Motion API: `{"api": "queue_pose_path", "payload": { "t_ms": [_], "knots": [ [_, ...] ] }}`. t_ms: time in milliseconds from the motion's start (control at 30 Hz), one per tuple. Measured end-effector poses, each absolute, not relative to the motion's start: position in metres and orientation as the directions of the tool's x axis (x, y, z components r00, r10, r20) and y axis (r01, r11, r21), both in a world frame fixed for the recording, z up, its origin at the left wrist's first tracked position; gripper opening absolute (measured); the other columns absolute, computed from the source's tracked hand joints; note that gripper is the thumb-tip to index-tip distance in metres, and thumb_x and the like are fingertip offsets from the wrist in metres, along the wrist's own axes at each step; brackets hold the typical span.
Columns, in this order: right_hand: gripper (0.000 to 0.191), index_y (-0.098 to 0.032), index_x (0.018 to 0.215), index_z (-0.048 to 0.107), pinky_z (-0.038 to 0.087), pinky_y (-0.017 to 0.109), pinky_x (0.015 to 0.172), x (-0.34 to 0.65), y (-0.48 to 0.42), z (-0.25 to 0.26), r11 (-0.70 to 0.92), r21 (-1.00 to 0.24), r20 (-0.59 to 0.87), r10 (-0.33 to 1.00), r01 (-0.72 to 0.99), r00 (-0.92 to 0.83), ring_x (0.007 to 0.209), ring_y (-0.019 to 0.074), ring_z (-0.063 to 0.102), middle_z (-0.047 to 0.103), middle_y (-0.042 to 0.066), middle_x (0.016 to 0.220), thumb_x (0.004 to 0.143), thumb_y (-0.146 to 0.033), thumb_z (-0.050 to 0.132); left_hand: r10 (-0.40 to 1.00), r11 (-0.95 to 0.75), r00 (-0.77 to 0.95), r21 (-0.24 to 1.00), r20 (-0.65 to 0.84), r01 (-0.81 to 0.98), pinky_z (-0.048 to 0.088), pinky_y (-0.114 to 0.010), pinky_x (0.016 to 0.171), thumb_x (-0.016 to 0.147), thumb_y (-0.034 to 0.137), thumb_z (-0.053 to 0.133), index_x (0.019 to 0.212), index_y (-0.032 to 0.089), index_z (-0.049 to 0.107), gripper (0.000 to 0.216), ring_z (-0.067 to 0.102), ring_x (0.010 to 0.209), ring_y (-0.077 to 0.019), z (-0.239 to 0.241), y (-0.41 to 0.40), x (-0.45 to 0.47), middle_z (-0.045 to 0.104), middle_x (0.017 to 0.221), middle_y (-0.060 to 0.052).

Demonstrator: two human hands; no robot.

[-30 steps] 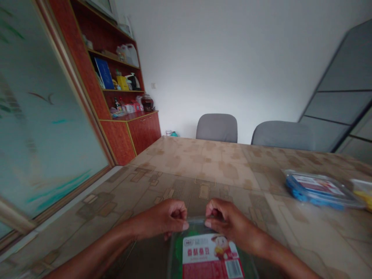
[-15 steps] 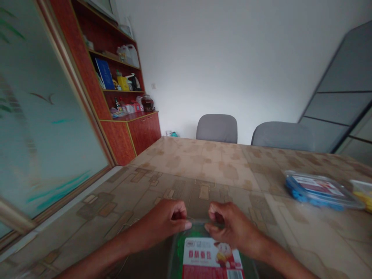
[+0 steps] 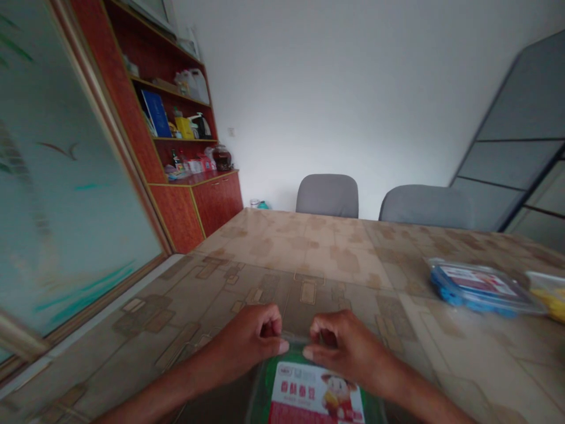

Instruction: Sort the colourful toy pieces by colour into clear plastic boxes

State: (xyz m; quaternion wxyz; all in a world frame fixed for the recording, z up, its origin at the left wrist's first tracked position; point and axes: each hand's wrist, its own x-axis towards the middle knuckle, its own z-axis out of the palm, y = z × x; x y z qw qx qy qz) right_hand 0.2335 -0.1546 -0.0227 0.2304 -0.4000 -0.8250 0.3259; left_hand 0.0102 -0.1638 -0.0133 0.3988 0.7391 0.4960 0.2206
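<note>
Green box (image 3: 315, 391): near side of the table (image 3: 282, 241). Left hand (image 3: 260, 333) and right hand (image 3: 342, 341): both grasping its far rim, just apart. Blue box (image 3: 481, 288): farther, to the right. Chairs (image 3: 327, 195): beyond the table.

Btm ctr of frame, the white-and-red lbl (image 3: 316, 391) on the green tub (image 3: 263, 388) has 4 big red Chinese chars, L to R: 香酥蚕豆; line of sm. print right under them = too tiny to read, ditto the dark-outlined logo (image 3: 285, 371) & grey chars next to it, top L of same lbl. Far R, abt mid-height, the lbl (image 3: 481, 280) on the blue tub (image 3: 459, 299) is too blurry, and pale marks on the blue folder (image 3: 156, 113), upper L, are illegible too.
</note>
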Motion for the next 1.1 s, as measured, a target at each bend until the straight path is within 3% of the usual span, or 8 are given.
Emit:
{"api": "queue_pose_path", "payload": {
  "t_ms": [167, 433, 700, 867, 1100],
  "knots": [
    [0.015, -0.018, 0.07, 0.051, 0.025, 0.019, 0.047, 0.233, -0.151, -0.022, 0.397, -0.764, 0.13, 0.867, 0.509, -0.482, 0.049, 0.0073, 0.038, 0.042, -0.008, 0.054, 0.079, -0.025, 0.061, 0.955, -0.235, 0.293, 0.718, 0.046, 0.655, 0.029, -0.022, 0.054, 0.073, 0.028, 0.058, 0.069, 0.017, 0.053, 0.013, 0.043, 0.059, -0.0123, -0.007, -0.159, 0.016, 0.048, 0.061, 0.005],
    [0.011, -0.019, 0.076, 0.054, 0.031, 0.021, 0.055, 0.231, -0.153, -0.016, 0.484, -0.638, 0.178, 0.85, 0.6, -0.496, 0.059, 0.0107, 0.049, 0.055, -0.004, 0.065, 0.081, -0.024, 0.062, 0.917, -0.248, 0.399, 0.791, 0.005, 0.559, 0.032, -0.021, 0.056, 0.073, 0.028, 0.059, 0.077, 0.017, 0.052, 0.013, 0.044, 0.063, -0.0122, -0.02, -0.149, -0.001, 0.048, 0.068, 0.005],
    [0.009, -0.02, 0.081, 0.053, 0.033, 0.024, 0.062, 0.228, -0.163, -0.003, 0.56, -0.526, 0.229, 0.818, 0.64, -0.528, 0.071, 0.0148, 0.054, 0.059, 0.001, 0.079, 0.081, -0.02, 0.062, 0.927, -0.252, 0.375, 0.725, -0.009, 0.641, 0.027, -0.021, 0.052, 0.072, 0.025, 0.059, 0.072, 0.018, 0.048, 0.013, 0.04, 0.057, -0.0112, -0.006, -0.156, 0.002, 0.043, 0.06, 0.007],
    [0.013, -0.02, 0.075, 0.054, 0.031, 0.025, 0.058, 0.228, -0.163, -0.004, 0.589, -0.444, 0.217, 0.802, 0.676, -0.556, 0.066, 0.0153, 0.055, 0.06, 0.001, 0.072, 0.086, -0.026, 0.057, 0.924, -0.234, 0.383, 0.753, -0.026, 0.615, 0.026, -0.021, 0.052, 0.074, 0.029, 0.058, 0.072, 0.019, 0.046, 0.016, 0.038, 0.057, -0.011, -0.007, -0.158, 0.002, 0.041, 0.06, 0.007],
    [0.015, -0.02, 0.07, 0.053, 0.026, 0.022, 0.05, 0.226, -0.158, -0.011, 0.453, -0.58, 0.168, 0.88, 0.677, -0.444, 0.051, 0.0103, 0.047, 0.056, -0.003, 0.059, 0.075, -0.028, 0.065, 0.887, -0.234, 0.458, 0.799, -0.058, 0.554, 0.025, -0.021, 0.052, 0.074, 0.04, 0.06, 0.069, 0.019, 0.043, 0.028, 0.034, 0.058, -0.0107, -0.012, -0.15, -0.002, 0.037, 0.061, 0.007]
  ]
}}
